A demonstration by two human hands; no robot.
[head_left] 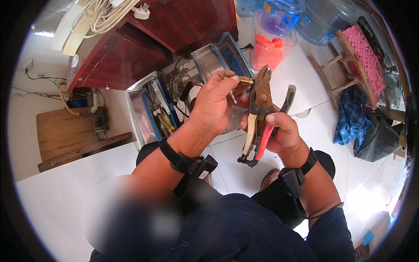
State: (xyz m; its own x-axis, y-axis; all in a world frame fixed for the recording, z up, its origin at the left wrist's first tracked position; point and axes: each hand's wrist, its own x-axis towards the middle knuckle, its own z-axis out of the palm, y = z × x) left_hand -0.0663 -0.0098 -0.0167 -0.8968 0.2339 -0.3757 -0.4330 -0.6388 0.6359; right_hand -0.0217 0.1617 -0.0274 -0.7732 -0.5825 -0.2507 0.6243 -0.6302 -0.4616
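1. Pliers (263,97): approx 2-3 o'c of view centre, up off the floor, in R hand; worn metal head at 12, one cream handle (250,129), one red handle (264,142), ends at 6-7.
2. R hand (284,133): at 4-5 o'c of pliers, fingers curled round the handles, thumb on the red one.
3. L hand (213,104): at 9-10 o'c, thumb & fingers pinched tight on a thin metal rod (246,81); brass-col. tip points to 3, right by pliers' head; can't tell if touching. Silvery bit (233,97) shows below the fingers; can't tell if same pc.
4. Black wrist straps (171,156) on both arms, w/ small black boxes.
5. Toolbox (142,109): 10 o'c of pliers, open, trays w/ blue edges, misc. tools & wires inside.
6. Red bag (268,49): 12 o'c, in clear bin.
7. Dk red cabinet (187,26): 10-11; white cable (104,19) w/ plug beyond, at 10.
8. Big water jug (325,22): approx 1.
9. Stool w/ pink woven seat (361,61): 2; blue plaid cloth (350,115) at 3.
10. Wooden board (61,129): 9, far side.
11. White tiled floor (231,174) under all.
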